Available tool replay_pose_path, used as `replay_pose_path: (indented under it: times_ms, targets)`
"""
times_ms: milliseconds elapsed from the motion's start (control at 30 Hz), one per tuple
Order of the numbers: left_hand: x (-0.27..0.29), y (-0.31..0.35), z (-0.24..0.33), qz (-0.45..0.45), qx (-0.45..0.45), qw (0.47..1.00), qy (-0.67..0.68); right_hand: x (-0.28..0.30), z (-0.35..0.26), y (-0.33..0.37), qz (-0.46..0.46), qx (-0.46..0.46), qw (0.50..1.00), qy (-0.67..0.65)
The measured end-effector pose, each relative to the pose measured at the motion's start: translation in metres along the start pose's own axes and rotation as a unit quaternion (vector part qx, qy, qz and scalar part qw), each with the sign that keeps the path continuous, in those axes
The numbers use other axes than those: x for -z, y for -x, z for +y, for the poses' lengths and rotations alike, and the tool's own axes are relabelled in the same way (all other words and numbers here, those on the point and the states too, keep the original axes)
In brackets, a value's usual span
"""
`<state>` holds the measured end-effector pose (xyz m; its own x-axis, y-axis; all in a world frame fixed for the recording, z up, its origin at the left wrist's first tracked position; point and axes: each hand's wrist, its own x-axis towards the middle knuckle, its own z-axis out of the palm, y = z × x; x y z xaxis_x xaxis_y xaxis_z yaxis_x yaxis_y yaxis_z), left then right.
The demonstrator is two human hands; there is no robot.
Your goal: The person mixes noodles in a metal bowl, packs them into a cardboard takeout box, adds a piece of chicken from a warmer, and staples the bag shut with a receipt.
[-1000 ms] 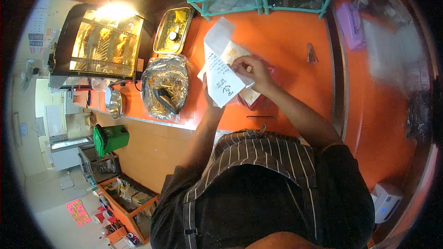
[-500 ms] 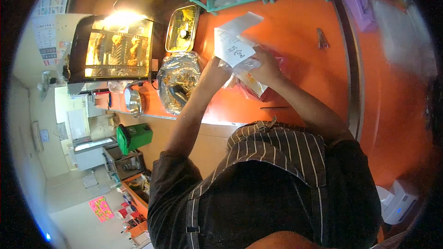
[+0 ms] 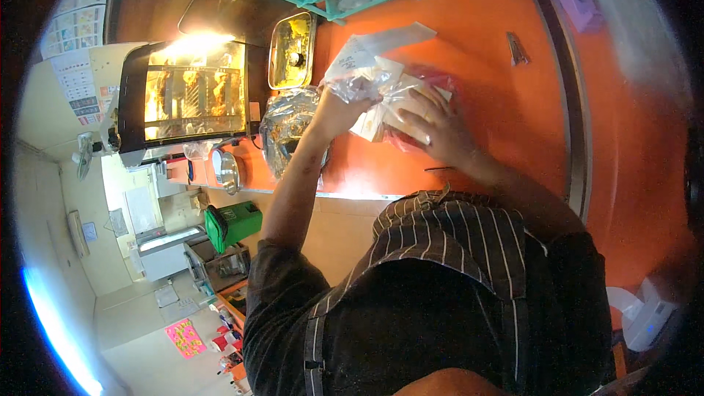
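Observation:
A clear plastic bag [image 3: 400,95] with white contents lies on the orange counter, over a pink-red plastic bag [image 3: 455,86]. My left hand [image 3: 343,111] is closed on a bunched part of the clear plastic at its left side. Spread over the bag's right side, my right hand [image 3: 444,126] rests with its fingers apart. A long white paper slip [image 3: 353,55] with print sticks up by my left hand; its lower end is hidden behind the plastic. What is inside the bag cannot be made out.
Left of my left arm stand a foil-covered tray [image 3: 282,128], a metal tray with yellow food [image 3: 297,40] and a lit glass food warmer [image 3: 194,92]. Teal baskets [image 3: 345,4] line the far edge. Metal tongs [image 3: 516,49] and a thin dark stick [image 3: 440,169] lie on the counter.
The paper slip has moved left and tilted, uncovering the clear bag. My right hand has shifted right and nearer, its fingers now spread over the bag. The whole view has turned slightly.

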<state>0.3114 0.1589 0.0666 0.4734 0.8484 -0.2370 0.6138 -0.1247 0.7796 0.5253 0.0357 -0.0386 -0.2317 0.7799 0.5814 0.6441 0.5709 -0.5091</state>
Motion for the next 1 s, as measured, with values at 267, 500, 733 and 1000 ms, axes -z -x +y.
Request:
replay_pose_path:
  times_ms: [267, 500, 733, 1000]
  targets:
    - [-0.027, -0.01, 0.031, 0.065, 0.065, 0.978, 0.188, 0.065, 0.05, -0.035, -0.051, 0.001, 0.998, -0.026]
    - [-0.055, 0.013, 0.017, 0.125, 0.102, 0.92, 0.357, 0.016, -0.002, -0.045, 0.014, 0.0, 0.972, -0.235]
    - [-0.068, 0.017, 0.001, 0.13, 0.05, 0.876, 0.462, -0.01, -0.016, -0.063, 0.113, -0.345, 0.794, -0.488]
    - [-0.081, 0.019, -0.011, 0.19, 0.004, 0.915, 0.356, -0.012, -0.025, -0.055, 0.126, -0.441, 0.717, -0.525]
